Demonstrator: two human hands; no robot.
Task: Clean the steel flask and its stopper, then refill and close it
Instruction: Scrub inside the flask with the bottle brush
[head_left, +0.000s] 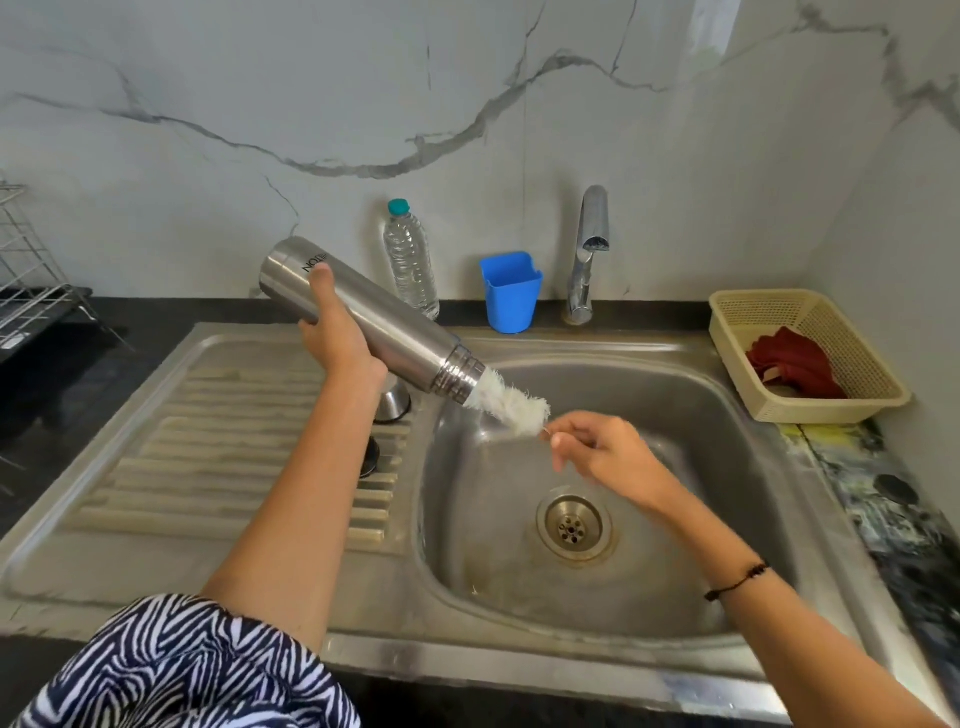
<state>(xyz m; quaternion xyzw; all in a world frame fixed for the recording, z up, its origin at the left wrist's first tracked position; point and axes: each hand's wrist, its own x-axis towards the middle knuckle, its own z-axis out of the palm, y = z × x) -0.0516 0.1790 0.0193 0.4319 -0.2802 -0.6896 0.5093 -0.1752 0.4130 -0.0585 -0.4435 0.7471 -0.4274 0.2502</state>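
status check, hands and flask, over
Left hand grips tilted steel flask, mouth over sink basin. Right hand pinches wire handle of white bristle bottle brush, head partly in mouth. Nothing obstructing.

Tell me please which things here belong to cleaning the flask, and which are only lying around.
In use: steel flask in left hand; white bottle brush pinched by right hand; sink; steel cap on the drainboard.
Lying about: blue cup, plastic bottle, basket with red cloth, wire rack.
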